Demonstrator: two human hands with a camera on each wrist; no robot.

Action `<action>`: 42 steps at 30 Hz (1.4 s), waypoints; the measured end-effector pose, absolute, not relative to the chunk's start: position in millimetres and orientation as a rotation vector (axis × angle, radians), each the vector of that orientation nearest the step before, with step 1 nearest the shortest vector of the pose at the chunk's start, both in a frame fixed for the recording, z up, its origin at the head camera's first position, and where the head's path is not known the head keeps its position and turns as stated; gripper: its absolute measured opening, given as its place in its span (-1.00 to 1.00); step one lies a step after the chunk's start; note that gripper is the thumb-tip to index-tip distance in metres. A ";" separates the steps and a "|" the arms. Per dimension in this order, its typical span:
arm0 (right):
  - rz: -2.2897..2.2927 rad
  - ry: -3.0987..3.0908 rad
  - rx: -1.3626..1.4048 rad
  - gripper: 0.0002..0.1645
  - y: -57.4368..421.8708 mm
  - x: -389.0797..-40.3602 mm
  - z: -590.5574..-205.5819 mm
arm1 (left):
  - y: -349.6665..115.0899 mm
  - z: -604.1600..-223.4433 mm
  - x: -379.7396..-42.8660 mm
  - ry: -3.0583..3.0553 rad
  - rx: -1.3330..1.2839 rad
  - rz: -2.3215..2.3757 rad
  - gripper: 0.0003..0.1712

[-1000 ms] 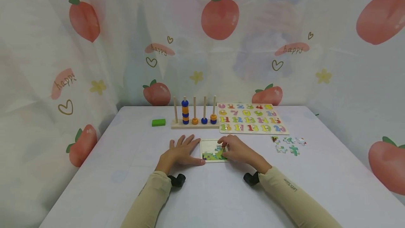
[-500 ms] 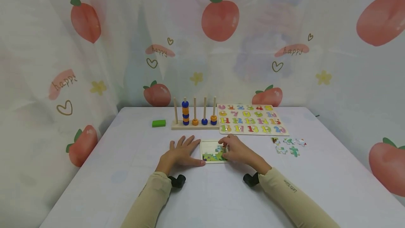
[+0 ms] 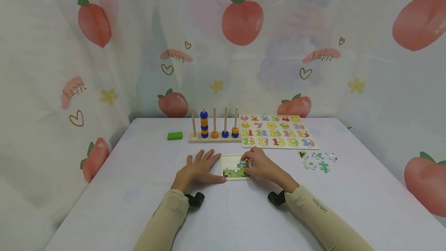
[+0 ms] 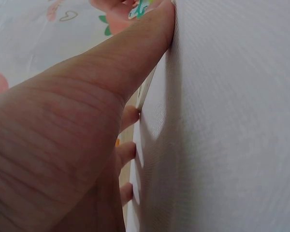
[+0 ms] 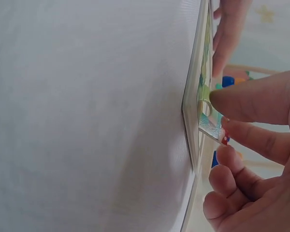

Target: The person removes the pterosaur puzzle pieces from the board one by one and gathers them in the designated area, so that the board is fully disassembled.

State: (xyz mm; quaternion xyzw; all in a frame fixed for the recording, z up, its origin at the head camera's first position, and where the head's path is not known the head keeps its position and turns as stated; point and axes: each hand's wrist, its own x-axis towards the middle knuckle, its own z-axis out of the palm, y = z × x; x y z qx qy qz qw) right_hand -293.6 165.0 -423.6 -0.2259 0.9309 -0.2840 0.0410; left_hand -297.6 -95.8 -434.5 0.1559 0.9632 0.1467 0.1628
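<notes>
A patterned cloth (image 3: 195, 11) with red fruit prints is hanging in soft folds behind the table (image 3: 132, 220), whose white covering is showing a fine weave in the left wrist view. Toward the left, a green block (image 3: 175, 136), oblong and flat-sided, is lying near the back.

The left hand (image 3: 198, 169) is resting on the table with its fingers spread; its thumb is touching the tray's near left corner, and its index fingertip is lying at the far left corner. Behind it a rack (image 3: 215, 140) of pale wood is standing upright, its round pegs carrying smooth blue and orange rings (image 3: 204, 121).

The tray (image 3: 230, 161), thin, square and raised at the rim, is lying flat between the hands. Glossy joined pieces (image 3: 234, 173) with wavy edges are filling its near side. At its right side the right hand (image 3: 263, 165) is pinching a shiny puzzle piece (image 5: 211, 126) between thumb and finger; the piece is tilting up from the tray, and the other fingers are curling loosely.

Farther right, behind the tray, a flat number board (image 3: 275, 145) is bearing rows of bright numerals. In front of its right end, five loose pieces (image 3: 324, 167), knobbed and notched, are lying scattered.
</notes>
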 end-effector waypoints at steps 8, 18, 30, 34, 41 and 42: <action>-0.955 2.835 -0.801 -0.79 169.0 -295.0 -425.7 | -95.7 -434.6 -298.1 2.747 0.442 0.422 0.16; -1.004 2.827 -0.684 -0.89 170.3 -290.5 -425.1 | -95.0 -432.4 -294.9 2.763 0.456 0.426 0.17; -1.075 2.817 -0.677 -0.91 179.9 -288.2 -423.5 | -96.6 -433.2 -295.4 2.762 0.465 0.423 0.17; -1.107 2.836 -0.680 -0.87 186.2 -287.6 -422.3 | -96.1 -432.8 -295.3 2.758 0.465 0.423 0.17; -1.146 2.887 -0.695 -0.88 200.3 -288.4 -418.7 | -95.7 -436.5 -297.4 2.753 0.455 0.425 0.17; -1.150 2.893 -0.697 -0.89 202.6 -288.6 -418.3 | -95.7 -437.9 -298.2 2.754 0.453 0.427 0.17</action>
